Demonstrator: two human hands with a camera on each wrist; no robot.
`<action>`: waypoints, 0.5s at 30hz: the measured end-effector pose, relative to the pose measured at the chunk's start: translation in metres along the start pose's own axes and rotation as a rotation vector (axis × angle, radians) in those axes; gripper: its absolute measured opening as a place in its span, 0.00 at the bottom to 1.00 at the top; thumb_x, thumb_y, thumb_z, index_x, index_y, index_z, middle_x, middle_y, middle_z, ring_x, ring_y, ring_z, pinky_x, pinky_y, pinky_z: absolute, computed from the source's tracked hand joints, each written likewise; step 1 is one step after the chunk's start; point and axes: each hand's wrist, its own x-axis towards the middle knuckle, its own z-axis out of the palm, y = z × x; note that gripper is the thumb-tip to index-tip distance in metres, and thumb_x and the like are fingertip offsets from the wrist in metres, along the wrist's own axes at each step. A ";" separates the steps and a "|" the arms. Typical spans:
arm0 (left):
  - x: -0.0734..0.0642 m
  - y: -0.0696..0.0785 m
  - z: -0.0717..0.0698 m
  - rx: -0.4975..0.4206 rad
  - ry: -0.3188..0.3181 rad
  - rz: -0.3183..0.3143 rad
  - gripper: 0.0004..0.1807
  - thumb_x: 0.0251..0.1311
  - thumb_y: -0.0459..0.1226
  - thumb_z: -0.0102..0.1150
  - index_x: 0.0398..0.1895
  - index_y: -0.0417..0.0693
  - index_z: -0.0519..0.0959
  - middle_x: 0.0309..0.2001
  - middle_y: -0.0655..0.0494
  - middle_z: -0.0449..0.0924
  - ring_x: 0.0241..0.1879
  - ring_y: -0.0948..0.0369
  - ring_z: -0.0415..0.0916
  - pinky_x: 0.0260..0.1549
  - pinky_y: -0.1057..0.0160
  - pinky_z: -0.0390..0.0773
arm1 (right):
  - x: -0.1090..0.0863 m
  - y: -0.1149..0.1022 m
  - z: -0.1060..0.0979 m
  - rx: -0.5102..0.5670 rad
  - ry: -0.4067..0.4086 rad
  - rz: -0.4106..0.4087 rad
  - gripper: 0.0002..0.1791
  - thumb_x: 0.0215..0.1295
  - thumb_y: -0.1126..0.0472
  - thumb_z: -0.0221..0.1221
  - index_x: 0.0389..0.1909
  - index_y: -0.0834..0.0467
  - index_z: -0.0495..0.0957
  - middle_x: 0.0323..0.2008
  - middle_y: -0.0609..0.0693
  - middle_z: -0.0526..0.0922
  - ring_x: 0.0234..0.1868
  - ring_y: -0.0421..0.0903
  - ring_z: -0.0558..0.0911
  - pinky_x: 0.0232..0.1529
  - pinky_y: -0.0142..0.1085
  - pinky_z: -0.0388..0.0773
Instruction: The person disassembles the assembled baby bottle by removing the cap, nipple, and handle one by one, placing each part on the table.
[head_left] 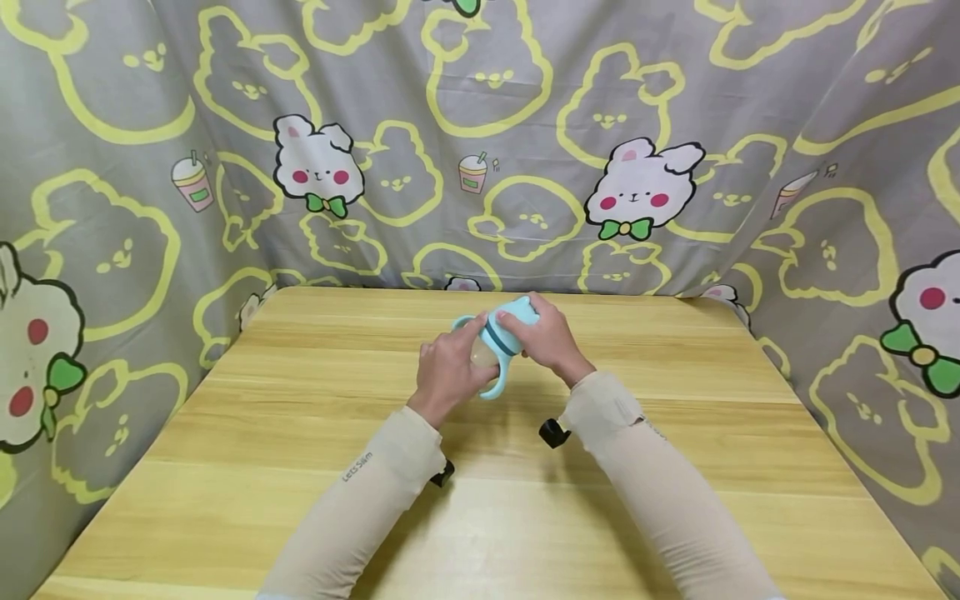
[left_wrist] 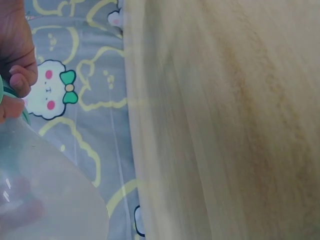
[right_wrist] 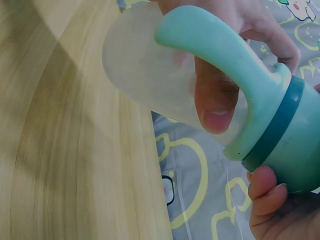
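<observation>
Both hands hold a baby bottle, tilted in the air over the table. Its translucent body is rounded at the base, and a curved light-teal handle stands off its side. My left hand grips the body, its thumb showing inside the handle loop in the right wrist view. My right hand holds the light-teal cap at the upper end, fingertips close to the darker teal band. Only part of the bottle body shows in the left wrist view.
A wood-grain table lies beneath the hands. Grey curtain with yellow outlines and white bunny faces hangs behind it and along both sides. A small black device hangs below the right wrist, and another by the left.
</observation>
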 end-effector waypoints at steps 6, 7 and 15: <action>0.001 0.000 -0.003 0.011 -0.029 -0.006 0.41 0.39 0.50 0.75 0.62 0.54 0.75 0.32 0.48 0.84 0.25 0.53 0.77 0.24 0.51 0.70 | 0.001 0.000 -0.002 0.002 -0.026 0.005 0.25 0.63 0.44 0.59 0.52 0.57 0.72 0.35 0.58 0.76 0.27 0.51 0.76 0.22 0.40 0.77; 0.001 0.000 -0.004 0.013 -0.034 -0.008 0.41 0.39 0.50 0.75 0.62 0.54 0.75 0.31 0.48 0.84 0.25 0.53 0.77 0.24 0.51 0.71 | 0.001 0.001 -0.002 0.005 -0.034 0.007 0.25 0.63 0.44 0.59 0.52 0.58 0.72 0.35 0.58 0.75 0.27 0.51 0.76 0.23 0.42 0.78; 0.001 -0.002 -0.006 0.010 -0.062 -0.007 0.41 0.38 0.50 0.76 0.62 0.54 0.75 0.29 0.48 0.83 0.24 0.54 0.77 0.24 0.50 0.71 | 0.002 0.003 -0.002 0.012 -0.053 0.018 0.26 0.64 0.43 0.58 0.52 0.58 0.71 0.37 0.59 0.75 0.28 0.51 0.76 0.24 0.46 0.79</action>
